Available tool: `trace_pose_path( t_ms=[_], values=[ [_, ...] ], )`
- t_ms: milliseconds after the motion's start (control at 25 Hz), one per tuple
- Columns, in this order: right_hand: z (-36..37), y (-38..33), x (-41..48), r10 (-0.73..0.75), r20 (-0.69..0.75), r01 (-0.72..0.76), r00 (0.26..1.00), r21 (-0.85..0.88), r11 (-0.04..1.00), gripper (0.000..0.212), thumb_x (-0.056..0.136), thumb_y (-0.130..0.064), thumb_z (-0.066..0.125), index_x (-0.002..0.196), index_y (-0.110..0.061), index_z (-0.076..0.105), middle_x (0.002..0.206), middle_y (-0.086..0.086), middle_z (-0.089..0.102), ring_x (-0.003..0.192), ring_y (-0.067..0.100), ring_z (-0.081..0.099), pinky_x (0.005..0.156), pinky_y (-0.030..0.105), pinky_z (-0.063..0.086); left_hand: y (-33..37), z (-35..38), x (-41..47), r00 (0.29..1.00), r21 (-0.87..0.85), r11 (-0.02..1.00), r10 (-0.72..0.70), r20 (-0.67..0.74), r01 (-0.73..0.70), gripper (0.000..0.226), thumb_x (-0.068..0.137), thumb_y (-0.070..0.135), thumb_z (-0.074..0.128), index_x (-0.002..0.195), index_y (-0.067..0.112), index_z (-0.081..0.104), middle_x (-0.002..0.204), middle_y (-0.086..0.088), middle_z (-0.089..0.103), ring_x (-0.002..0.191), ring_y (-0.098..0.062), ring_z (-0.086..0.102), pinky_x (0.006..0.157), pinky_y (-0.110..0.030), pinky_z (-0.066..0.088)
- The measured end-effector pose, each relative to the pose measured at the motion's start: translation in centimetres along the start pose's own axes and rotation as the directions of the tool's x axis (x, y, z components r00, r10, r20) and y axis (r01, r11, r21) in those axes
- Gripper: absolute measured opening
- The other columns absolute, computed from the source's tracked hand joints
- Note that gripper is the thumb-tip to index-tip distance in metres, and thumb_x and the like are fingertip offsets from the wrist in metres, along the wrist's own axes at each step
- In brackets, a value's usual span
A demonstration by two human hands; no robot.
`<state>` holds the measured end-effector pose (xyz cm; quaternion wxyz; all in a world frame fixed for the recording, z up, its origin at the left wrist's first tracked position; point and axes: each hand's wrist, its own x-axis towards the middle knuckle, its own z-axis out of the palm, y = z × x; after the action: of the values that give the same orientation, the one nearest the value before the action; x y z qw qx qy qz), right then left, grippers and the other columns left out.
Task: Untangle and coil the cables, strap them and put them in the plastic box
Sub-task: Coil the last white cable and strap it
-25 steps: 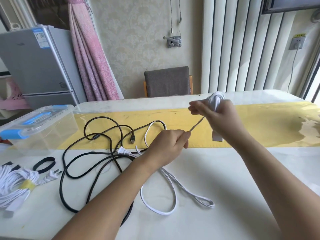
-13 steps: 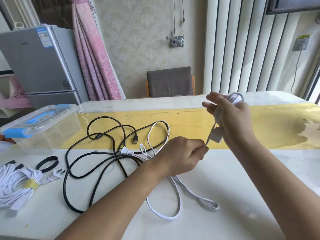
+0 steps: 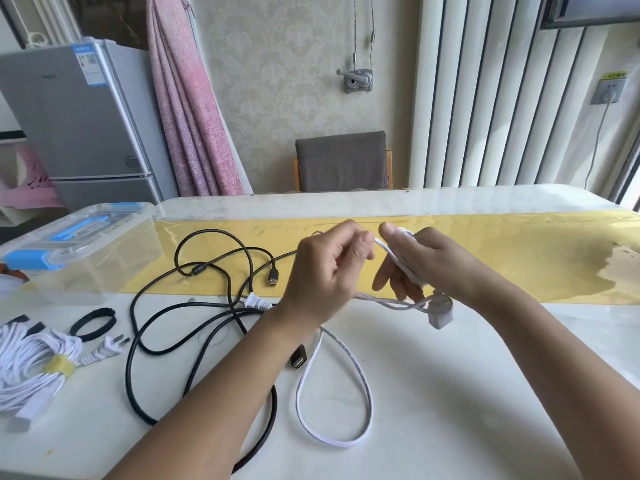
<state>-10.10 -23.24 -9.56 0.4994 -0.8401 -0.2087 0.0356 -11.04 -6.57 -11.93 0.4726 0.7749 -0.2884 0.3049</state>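
White cable [image 3: 394, 258] was up between both hands, well to the right of the plastic box [image 3: 79, 251]. I had the left hand [image 3: 325, 275] curled, thumb and forefinger pinching the strand. The right hand [image 3: 426, 268] held several turns wound round its fingers, thumb pressed on top, with the white plug block [image 3: 440, 315] dangling beneath. Its slack lay looped on the table [image 3: 450, 410], right of the box and nearer me. The tangled black cable [image 3: 156, 344] sprawled just right of the box.
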Motion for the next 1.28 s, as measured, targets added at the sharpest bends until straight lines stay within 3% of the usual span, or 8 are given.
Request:
trace_pose_path(
  t_ms=[240, 320, 480, 600, 720, 920, 1160, 1280],
  values=[
    [0.4, 0.1, -0.2, -0.148, 0.255, 0.084, 0.956, 0.245, 0.966, 0.046, 0.081, -0.046, 0.061, 0.056, -0.008, 0.066, 0.049, 0.010, 0.056, 0.040, 0.021, 0.047, 0.046, 0.021, 0.040, -0.9, -0.5, 0.8, 0.992, -0.031, 0.997, -0.078, -0.098, 0.075, 0.027, 0.095, 0.027, 0.053, 0.071, 0.017, 0.059, 0.056, -0.005, 0.054, 0.051, -0.021, 0.045, 0.051, -0.028, 0.036],
    [0.1, 0.5, -0.1, -0.212, 0.335, 0.075, 0.918, 0.379, 0.922, 0.044, 0.079, -0.046, 0.068, 0.056, -0.009, 0.064, 0.047, 0.009, 0.054, 0.034, 0.017, 0.045, 0.042, 0.023, 0.035, -0.8, -0.5, 0.9, 0.992, -0.015, 0.995, -0.102, -0.070, 0.101, 0.031, 0.094, 0.029, 0.052, 0.065, 0.019, 0.055, 0.052, -0.008, 0.046, 0.047, -0.013, 0.037, 0.049, -0.022, 0.031],
    [0.0, 0.7, 0.1, -0.475, 0.497, 0.020, 0.726, 0.676, 0.737, 0.027, 0.088, -0.029, 0.059, 0.075, -0.009, 0.072, 0.058, 0.005, 0.067, 0.041, 0.008, 0.057, 0.038, 0.030, 0.024, -0.8, -0.3, 0.8, 0.988, 0.035, 0.989, -0.147, 0.046, 0.145, 0.043, 0.098, 0.037, 0.038, 0.056, 0.030, 0.037, 0.047, 0.011, 0.039, 0.047, -0.005, 0.035, 0.050, -0.015, 0.027],
    [0.1, 0.2, 0.1, -0.669, 0.432, -0.072, 0.605, 0.866, 0.494, 0.028, 0.095, -0.011, 0.044, 0.107, 0.003, 0.065, 0.094, 0.011, 0.072, 0.070, 0.008, 0.066, 0.061, 0.021, 0.045, -0.9, 0.3, 0.5, 0.964, -0.061, 0.969, -0.228, 0.139, 0.238, 0.052, 0.097, 0.050, 0.025, 0.051, 0.026, 0.030, 0.047, 0.008, 0.027, 0.050, -0.010, 0.026, 0.051, -0.024, 0.023],
    [-0.1, -0.1, -0.2, -0.642, 0.259, -0.168, 0.722, 0.965, 0.201, 0.033, 0.097, 0.000, 0.037, 0.124, 0.017, 0.046, 0.118, 0.031, 0.057, 0.101, 0.031, 0.062, 0.092, 0.033, 0.047, -0.8, 1.1, 0.2, 0.953, -0.054, 0.968, -0.232, 0.197, 0.247, 0.052, 0.092, 0.056, 0.023, 0.051, 0.026, 0.030, 0.047, 0.008, 0.031, 0.052, -0.012, 0.027, 0.052, -0.026, 0.023],
    [-2.0, -0.2, -0.3, -0.365, 0.007, 0.049, 0.931, 0.988, 0.144, 0.041, 0.098, 0.005, 0.022, 0.136, 0.018, 0.030, 0.139, 0.037, 0.036, 0.133, 0.041, 0.038, 0.115, 0.039, 0.026, -1.2, 2.3, -0.3, 0.891, 0.150, 0.965, -0.257, 0.374, 0.215, 0.039, 0.099, 0.038, 0.043, 0.064, 0.020, 0.045, 0.052, 0.008, 0.044, 0.052, -0.007, 0.040, 0.053, -0.021, 0.030],
    [-3.6, -1.1, -0.4, -0.304, -0.110, 0.141, 0.946, 0.987, 0.082, 0.042, 0.097, 0.004, 0.020, 0.132, 0.021, 0.036, 0.138, 0.037, 0.039, 0.135, 0.041, 0.035, 0.116, 0.038, 0.023, -0.9, 1.4, 0.2, 0.991, -0.120, 0.984, -0.125, 0.047, 0.130, 0.021, 0.100, 0.018, 0.046, 0.086, 0.019, 0.063, 0.058, 0.010, 0.048, 0.056, -0.011, 0.047, 0.059, -0.030, 0.042],
    [-2.6, -1.1, 0.0, -0.231, -0.247, 0.276, 0.941, 0.956, 0.103, 0.041, 0.095, 0.003, 0.026, 0.116, 0.010, 0.061, 0.129, 0.026, 0.055, 0.122, 0.032, 0.054, 0.101, 0.031, 0.045, -1.7, 0.9, 0.6, 0.995, -0.022, 0.996, -0.090, 0.042, 0.091, 0.016, 0.096, 0.015, 0.055, 0.095, 0.011, 0.071, 0.079, 0.008, 0.062, 0.071, -0.003, 0.056, 0.069, -0.016, 0.044]
  ],
)
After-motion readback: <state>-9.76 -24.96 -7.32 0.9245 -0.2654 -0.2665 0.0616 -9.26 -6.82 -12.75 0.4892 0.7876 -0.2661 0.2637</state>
